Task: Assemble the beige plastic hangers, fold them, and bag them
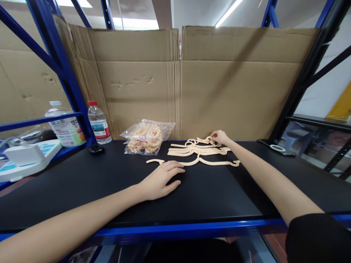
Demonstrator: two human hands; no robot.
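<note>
The cream hangers [208,151] lie on the black tabletop [205,202], a little right of its middle and towards the back, several of them bunched close together with their arms running crosswise; one nearest hanger [214,163] lies apart on the near side of the bunch, its hook pointing away from the person. The left hand [163,179] rests palm down over that hanger's left part, fingers loosely spread and gripping nothing that I can see; the right hand [220,137] reaches to the far edge of the bunch, its fingers narrow and bent at a cream piece there, though from here I cannot tell whether they pinch it. Left of the hangers sits a clear plastic bag [145,140] of cream pieces; beyond it stand a red-capped bottle [99,124] and a small dark object [96,149]; at the far right lies a white ring [277,148]; cardboard [233,84] walls the back.
</note>
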